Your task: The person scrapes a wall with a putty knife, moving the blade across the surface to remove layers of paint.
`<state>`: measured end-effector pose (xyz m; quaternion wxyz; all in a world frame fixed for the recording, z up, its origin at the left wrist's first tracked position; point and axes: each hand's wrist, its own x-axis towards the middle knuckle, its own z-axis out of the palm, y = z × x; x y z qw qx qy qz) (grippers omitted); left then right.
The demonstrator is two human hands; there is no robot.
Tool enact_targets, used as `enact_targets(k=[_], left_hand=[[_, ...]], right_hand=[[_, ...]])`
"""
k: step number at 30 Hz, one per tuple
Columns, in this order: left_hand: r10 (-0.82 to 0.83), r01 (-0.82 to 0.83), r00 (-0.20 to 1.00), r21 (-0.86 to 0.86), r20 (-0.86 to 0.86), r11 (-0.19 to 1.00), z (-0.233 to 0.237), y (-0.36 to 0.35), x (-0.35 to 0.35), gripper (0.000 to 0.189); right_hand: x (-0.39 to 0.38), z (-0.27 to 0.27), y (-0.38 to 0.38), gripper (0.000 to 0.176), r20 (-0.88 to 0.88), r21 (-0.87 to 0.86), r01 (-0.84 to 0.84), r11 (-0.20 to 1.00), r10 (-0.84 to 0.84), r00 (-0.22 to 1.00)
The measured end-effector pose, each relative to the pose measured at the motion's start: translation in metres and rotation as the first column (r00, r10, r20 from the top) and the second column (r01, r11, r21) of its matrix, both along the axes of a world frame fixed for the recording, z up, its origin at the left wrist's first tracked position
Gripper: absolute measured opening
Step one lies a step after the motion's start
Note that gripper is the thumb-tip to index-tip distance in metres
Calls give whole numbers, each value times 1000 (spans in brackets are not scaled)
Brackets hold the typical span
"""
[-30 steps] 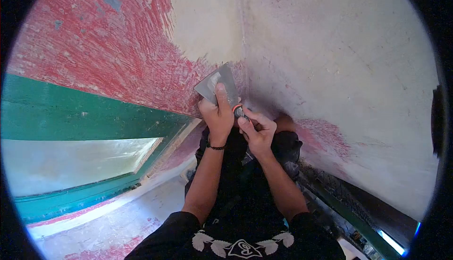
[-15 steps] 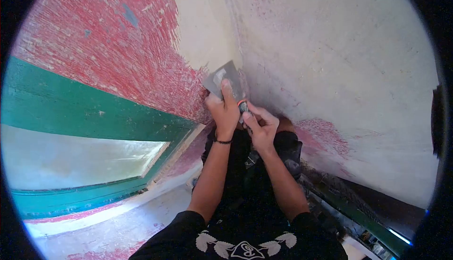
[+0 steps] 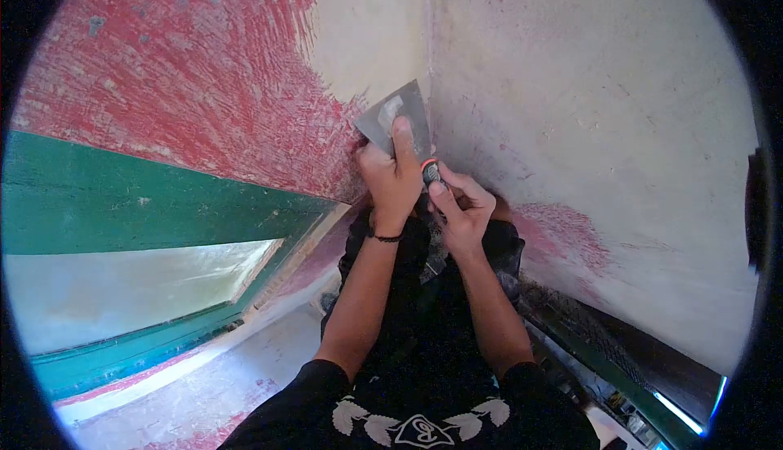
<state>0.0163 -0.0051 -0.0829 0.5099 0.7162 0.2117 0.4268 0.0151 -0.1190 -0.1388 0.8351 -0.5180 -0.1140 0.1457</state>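
A flat grey metal plate [image 3: 418, 111] with a whitish smear is held in my left hand [image 3: 391, 185]; the thumb lies on its face and the other fingers go behind it. My right hand [image 3: 463, 209] is closed on a small tool with a dark, orange-rimmed end [image 3: 431, 172], right beside the plate's lower edge. The rest of that tool is hidden by my fingers. Both hands are close together in front of the wall corner.
Scraped red paint [image 3: 220, 75] covers the left wall, with a cream patch beside it. A green frame [image 3: 163, 205] crosses the left. The pale right wall [image 3: 595, 124] has pink stains low down. Dark clutter lies at lower right.
The plate and both hands appear slightly higher and further right in the view. The camera's view of the walls and the green frame has also shifted.
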Motion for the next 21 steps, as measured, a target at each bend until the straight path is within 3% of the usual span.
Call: enact_targets(k=[4, 8, 11, 13, 16, 19, 21], left_hand=[[10, -11, 1000, 63, 20, 998, -13, 4, -1, 33], [31, -30, 999, -39, 17, 999, -44, 4, -19, 33], [23, -27, 998, -59, -64, 998, -55, 8, -30, 33], [-12, -1, 997, -159, -80, 987, -48, 4, -29, 33], [-54, 53, 999, -91, -9, 994, -33, 7, -19, 33], [-13, 12, 1000, 45, 15, 999, -9, 6, 1, 34], [-1, -3, 998, 68, 65, 998, -2, 4, 6, 33]], right_hand=[[-3, -4, 1, 28, 35, -6, 26, 1000, -26, 999], [-26, -22, -4, 29, 38, -22, 8, 1000, -7, 999], [-33, -23, -2, 28, 22, -45, 8, 999, -7, 1000], [-27, -25, -4, 28, 48, -39, -5, 999, 6, 999], [-19, -20, -4, 27, 87, -81, 10, 997, -3, 996], [-2, 3, 1, 26, 7, 3, 24, 1000, -24, 1000], [6, -3, 1, 28, 55, 28, 24, 999, -26, 998]])
